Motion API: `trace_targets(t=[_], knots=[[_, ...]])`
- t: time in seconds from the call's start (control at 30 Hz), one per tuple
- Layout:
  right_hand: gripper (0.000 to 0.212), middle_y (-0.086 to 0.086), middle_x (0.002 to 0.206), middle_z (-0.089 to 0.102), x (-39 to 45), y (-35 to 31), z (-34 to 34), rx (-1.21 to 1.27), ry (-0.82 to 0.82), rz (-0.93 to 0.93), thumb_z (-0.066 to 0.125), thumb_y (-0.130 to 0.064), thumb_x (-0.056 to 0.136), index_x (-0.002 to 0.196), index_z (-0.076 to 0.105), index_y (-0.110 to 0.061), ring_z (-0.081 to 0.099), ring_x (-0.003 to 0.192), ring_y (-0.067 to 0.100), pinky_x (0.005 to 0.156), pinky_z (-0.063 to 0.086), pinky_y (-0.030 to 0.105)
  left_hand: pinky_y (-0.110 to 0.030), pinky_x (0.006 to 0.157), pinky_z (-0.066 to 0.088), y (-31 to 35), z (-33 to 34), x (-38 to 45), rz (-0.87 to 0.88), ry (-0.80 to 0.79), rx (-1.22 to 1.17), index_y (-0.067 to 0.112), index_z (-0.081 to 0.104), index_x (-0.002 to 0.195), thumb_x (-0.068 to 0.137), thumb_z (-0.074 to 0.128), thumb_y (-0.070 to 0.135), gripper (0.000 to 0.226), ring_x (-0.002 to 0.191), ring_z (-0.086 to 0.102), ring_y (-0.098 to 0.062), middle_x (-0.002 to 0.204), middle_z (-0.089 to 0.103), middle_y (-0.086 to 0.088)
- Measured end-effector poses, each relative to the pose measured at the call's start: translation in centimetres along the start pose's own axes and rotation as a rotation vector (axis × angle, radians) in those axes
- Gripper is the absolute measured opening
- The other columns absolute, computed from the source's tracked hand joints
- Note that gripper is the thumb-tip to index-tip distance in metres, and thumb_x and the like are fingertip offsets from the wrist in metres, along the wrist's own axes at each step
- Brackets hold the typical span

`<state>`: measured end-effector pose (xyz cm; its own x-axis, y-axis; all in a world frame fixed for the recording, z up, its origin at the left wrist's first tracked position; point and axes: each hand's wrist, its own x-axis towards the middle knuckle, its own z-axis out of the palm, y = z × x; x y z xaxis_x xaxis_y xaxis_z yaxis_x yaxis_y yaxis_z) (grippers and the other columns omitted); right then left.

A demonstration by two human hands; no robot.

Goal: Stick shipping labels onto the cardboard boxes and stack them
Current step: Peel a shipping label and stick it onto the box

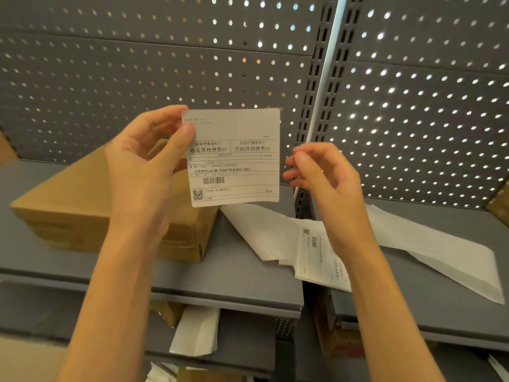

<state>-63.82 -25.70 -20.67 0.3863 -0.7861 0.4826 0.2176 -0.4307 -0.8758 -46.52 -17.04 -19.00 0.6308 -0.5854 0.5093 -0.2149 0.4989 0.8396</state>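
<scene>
My left hand pinches the upper left corner of a white shipping label, held upright in the air with its print facing me. My right hand hovers just right of the label's edge, fingers apart and curled, holding nothing. Behind and below the label, a stack of flat brown cardboard boxes lies on the grey shelf. A strip of white label backing and more printed labels lies on the shelf to the right of the boxes, partly hidden by my right forearm.
A grey pegboard wall backs the shelf, with a slotted upright post between two bays. Lower shelves hold paper scraps and cardboard. Another brown box corner shows at the far right.
</scene>
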Motion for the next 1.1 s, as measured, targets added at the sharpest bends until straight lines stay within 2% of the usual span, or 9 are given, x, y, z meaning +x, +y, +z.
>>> trace_targets(t=[0.1,0.2,0.37,0.5,0.57,0.63,0.73,0.9,1.1], knots=[[0.006,0.001,0.092,0.064,0.4,-1.1,1.6,0.019,-0.012,-0.024,0.059,-0.014,0.091,0.097,0.059,-0.015,0.064,0.078,0.008,0.073,0.051,0.019,-0.024,0.073,0.054,0.0,-0.7,0.6,-0.002,-0.01,0.009,0.025,0.065,0.097,0.088,0.062,0.013,0.015,0.095,0.066,-0.014,0.097,0.069,0.003],[0.016,0.001,0.093,0.062,0.9,-1.3,3.6,-0.015,0.005,-0.05,0.065,-0.012,0.086,0.099,0.056,-0.014,0.063,0.083,0.012,0.075,0.052,0.022,-0.022,0.071,0.053,0.0,-2.2,1.8,-0.013,-0.029,-0.002,0.026,0.066,0.095,0.087,0.063,0.012,0.017,0.093,0.067,-0.013,0.094,0.07,0.004],[0.02,0.0,0.09,0.06,1.9,-0.9,6.8,-0.039,0.024,-0.089,0.062,0.001,0.086,0.093,0.053,-0.015,0.062,0.08,0.008,0.072,0.052,0.021,-0.022,0.07,0.053,-0.2,-4.9,4.1,-0.034,-0.081,-0.011,0.027,0.068,0.091,0.085,0.064,0.01,0.019,0.089,0.067,-0.011,0.088,0.071,0.008],[0.015,0.007,0.091,0.063,3.1,-0.3,10.3,-0.067,0.056,-0.086,0.06,0.001,0.087,0.088,0.057,-0.013,0.064,0.085,0.02,0.073,0.054,0.027,-0.021,0.068,0.052,-0.8,-7.9,6.5,-0.041,-0.137,0.003,0.027,0.068,0.091,0.085,0.064,0.009,0.019,0.086,0.066,-0.009,0.085,0.07,0.01],[0.012,0.006,0.089,0.066,3.6,0.0,12.0,-0.072,0.082,-0.081,0.06,0.0,0.088,0.087,0.061,-0.012,0.064,0.083,0.019,0.071,0.053,0.025,-0.021,0.066,0.052,-1.2,-9.4,7.8,-0.043,-0.153,0.004,0.027,0.068,0.091,0.085,0.064,0.009,0.019,0.085,0.065,-0.01,0.084,0.069,0.009],[0.012,0.001,0.088,0.068,4.0,0.2,13.8,-0.08,0.11,-0.077,0.061,-0.002,0.088,0.089,0.066,-0.012,0.064,0.082,0.018,0.07,0.053,0.024,-0.021,0.064,0.051,-1.6,-10.8,8.9,-0.034,-0.17,0.016,0.026,0.068,0.091,0.085,0.064,0.008,0.019,0.083,0.065,-0.009,0.083,0.068,0.01],[0.017,0.006,0.095,0.07,4.7,0.9,16.2,-0.106,0.154,-0.06,0.058,0.0,0.089,0.097,0.069,-0.011,0.065,0.089,0.025,0.073,0.056,0.028,-0.019,0.062,0.05,-2.3,-12.9,10.6,-0.028,-0.217,0.047,0.023,0.067,0.095,0.085,0.064,0.005,0.021,0.079,0.065,-0.007,0.082,0.067,0.01],[0.022,0.009,0.104,0.069,5.7,1.5,18.9,-0.119,0.228,-0.003,0.058,-0.003,0.09,0.105,0.07,-0.013,0.066,0.094,0.024,0.079,0.056,0.029,-0.016,0.064,0.052,-2.9,-15.3,13.2,-0.071,-0.35,0.084,0.014,0.065,0.104,0.083,0.063,-0.003,0.027,0.08,0.069,-0.007,0.094,0.069,0.0],[0.024,0.008,0.106,0.069,6.2,1.5,20.1,-0.163,0.252,0.088,0.059,-0.004,0.089,0.107,0.069,-0.016,0.066,0.095,0.023,0.083,0.056,0.034,-0.018,0.067,0.054,-3.9,-16.3,14.8,-0.138,-0.412,0.091,0.015,0.065,0.1,0.081,0.062,-0.009,0.031,0.076,0.07,-0.008,0.09,0.069,0.004]])
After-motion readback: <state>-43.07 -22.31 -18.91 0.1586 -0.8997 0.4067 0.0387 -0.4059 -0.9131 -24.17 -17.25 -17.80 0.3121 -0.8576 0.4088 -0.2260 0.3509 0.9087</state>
